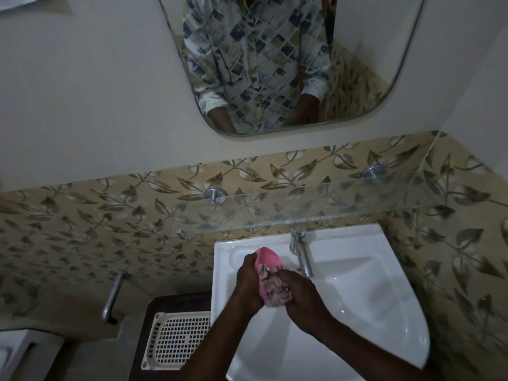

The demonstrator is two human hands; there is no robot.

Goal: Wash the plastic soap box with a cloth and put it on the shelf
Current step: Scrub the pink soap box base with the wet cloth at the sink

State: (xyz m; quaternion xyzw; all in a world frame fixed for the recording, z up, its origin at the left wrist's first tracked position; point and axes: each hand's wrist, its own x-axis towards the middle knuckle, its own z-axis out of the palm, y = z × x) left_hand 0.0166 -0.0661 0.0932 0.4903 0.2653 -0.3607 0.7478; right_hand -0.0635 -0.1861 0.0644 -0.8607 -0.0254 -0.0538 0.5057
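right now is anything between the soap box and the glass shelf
Nothing visible does. The left hand holds the soap box over the sink; the glass shelf lies above and behind it, the tap off to its right.

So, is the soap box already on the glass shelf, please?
No, the left hand holds the soap box over the sink while the right hand rubs it with a cloth.

- No readable txt, brand, no. or sign anywhere in view.
- Pink soap box (268, 257), half under patterned cloth (277, 291): blurred, no lettering legible.
- Metal tap (301, 254) & white basket (178, 339): no mark legible, dim light.
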